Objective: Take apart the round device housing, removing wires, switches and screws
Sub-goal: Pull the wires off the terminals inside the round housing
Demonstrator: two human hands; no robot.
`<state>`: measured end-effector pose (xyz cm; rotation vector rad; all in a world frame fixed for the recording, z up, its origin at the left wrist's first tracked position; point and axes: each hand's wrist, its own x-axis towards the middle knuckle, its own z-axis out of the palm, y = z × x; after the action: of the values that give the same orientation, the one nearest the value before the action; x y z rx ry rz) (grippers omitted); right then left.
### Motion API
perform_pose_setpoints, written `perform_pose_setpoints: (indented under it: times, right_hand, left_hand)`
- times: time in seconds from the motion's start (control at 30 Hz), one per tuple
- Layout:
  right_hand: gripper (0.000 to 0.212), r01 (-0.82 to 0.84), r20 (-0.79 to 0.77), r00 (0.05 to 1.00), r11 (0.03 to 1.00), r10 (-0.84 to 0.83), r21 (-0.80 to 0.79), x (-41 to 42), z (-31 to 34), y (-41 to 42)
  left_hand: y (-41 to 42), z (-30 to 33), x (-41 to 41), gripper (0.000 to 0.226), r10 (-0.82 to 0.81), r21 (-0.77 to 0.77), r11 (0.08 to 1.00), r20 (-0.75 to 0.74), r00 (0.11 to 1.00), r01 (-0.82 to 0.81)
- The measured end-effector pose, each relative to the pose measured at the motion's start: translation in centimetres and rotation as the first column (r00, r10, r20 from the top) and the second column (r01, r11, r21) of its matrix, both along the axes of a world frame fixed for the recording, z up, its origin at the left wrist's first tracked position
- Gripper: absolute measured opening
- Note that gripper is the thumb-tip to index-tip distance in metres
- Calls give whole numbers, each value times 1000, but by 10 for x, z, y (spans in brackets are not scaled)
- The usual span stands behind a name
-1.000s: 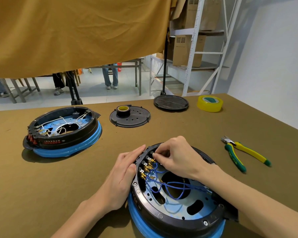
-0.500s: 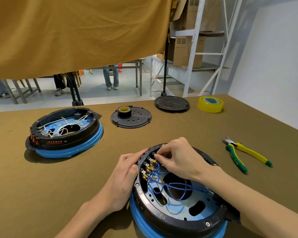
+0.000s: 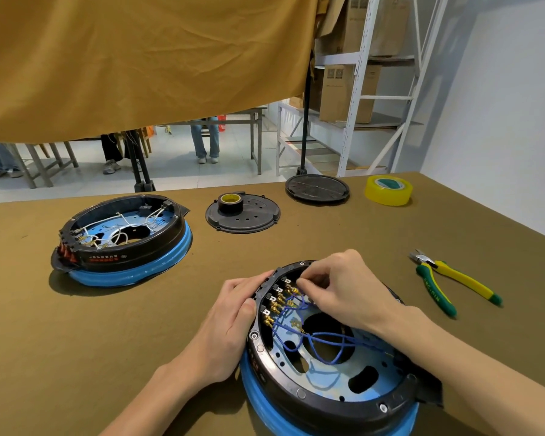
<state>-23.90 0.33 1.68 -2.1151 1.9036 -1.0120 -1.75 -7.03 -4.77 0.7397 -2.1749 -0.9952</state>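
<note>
- Two hands on one round black-and-blue device housing (image 3: 328,357), lying open at the near edge of the olive-brown cloth-covered table (image 3: 107,341).
- Left hand (image 3: 230,313) flat against the housing's left outer rim, fingers straight, bracing it.
- Right hand (image 3: 340,287) reaching inside, fingertips (image 3: 301,282) pinched together at a brass terminal (image 3: 291,289) in the row of switches; exactly what sits in the pinch too small to tell.
- Blue wires (image 3: 312,338) looped loose across the blue inner plate, most ends seated on terminals.
- Step in hand, by judgement: pulling wire connectors off the switch row.
- Next move likely calls for a straight tug on the connector while bracing the rim, then on to the neighbouring terminal.
- Yellow-and-green-handled pliers (image 3: 447,284) lying toward the right edge, untouched, handy for a stubborn connector.
- Second similar housing with white wires (image 3: 120,237) toward the far left.
</note>
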Motion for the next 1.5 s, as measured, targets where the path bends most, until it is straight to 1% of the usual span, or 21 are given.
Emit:
perform_pose_setpoints:
  times: [0.13,0.2,0.23,0.27,0.33,0.37,0.5,0.67,0.8,0.87,0.93,1.0,1.07,1.17,1.27,1.33,1.37,1.4,1.47,1.5]
  right_hand:
    - [15,12,30,999,1000,-11,-15,7,0,-1]
    - [12,54,64,997,997,-50,-60,8,3,-1]
    - [11,69,116,991,995,-61,-71,7,5,-1]
    - [10,62,210,977,996,-48,-58,5,7,0]
    - [10,-6,412,911,1000,4,3,3,14,-1]
    - [10,-33,467,884,999,18,23,1,19,-1]
    - [13,-49,525,851,997,14,52,-5,36,-7]
    - [17,-49,651,759,997,-3,63,-14,49,-13]
    - [20,-59,667,743,989,-48,137,-22,40,-10]
    - [21,6,683,725,993,-84,115,-32,42,-11]
    - [22,158,688,708,985,-158,64,-52,48,-17]
    - [23,323,659,696,944,-285,68,-76,51,-26]
    - [22,421,616,669,895,-415,146,-97,46,-34]
    - [18,425,586,624,854,-517,300,-124,31,-41]
    - [18,400,521,647,829,-557,390,-141,15,-43]
    - [19,396,488,667,822,-563,409,-148,5,-44]
    - [20,414,448,688,816,-571,404,-149,0,-45]
    - [22,455,364,725,804,-584,383,-151,-5,-44]
    - [24,552,55,800,769,-597,321,-151,-12,-43]
    - [27,591,-104,802,757,-588,278,-147,-14,-42]
  left_hand:
    - [1,0,-1,55,2,2,1000,-13,1000,-2]
    - [1,-1,0,58,5,18,1000,-13,1000,-5]
    - [2,0,0,59,4,23,1000,-12,1000,-4]
    - [2,0,0,58,0,25,1000,-12,1000,0]
    - [2,2,0,55,-5,26,1000,-9,1000,5]
    - [2,2,0,55,-4,31,1000,-5,1000,4]
    - [2,2,1,59,1,48,999,7,1000,-2]
    - [2,2,2,60,7,70,998,10,1000,-7]
    - [2,3,3,63,12,70,997,21,1000,-14]
    - [1,4,3,62,13,65,998,17,1000,-14]
    - [1,6,2,61,15,61,998,9,1000,-15]
    - [2,7,1,61,16,66,998,3,1000,-17]
    - [2,8,1,62,16,71,997,2,1000,-16]
    - [-2,8,1,62,10,95,995,-3,1000,-10]
    - [-5,8,1,59,6,103,995,-23,1000,-4]
    - [-7,6,1,57,8,106,994,-39,999,-4]
    - [-8,5,1,57,10,106,994,-45,999,-5]
    - [-8,4,2,57,10,104,995,-48,999,-5]
    - [-9,3,2,56,10,102,995,-49,999,-5]
    - [-9,3,2,56,10,104,995,-48,999,-5]
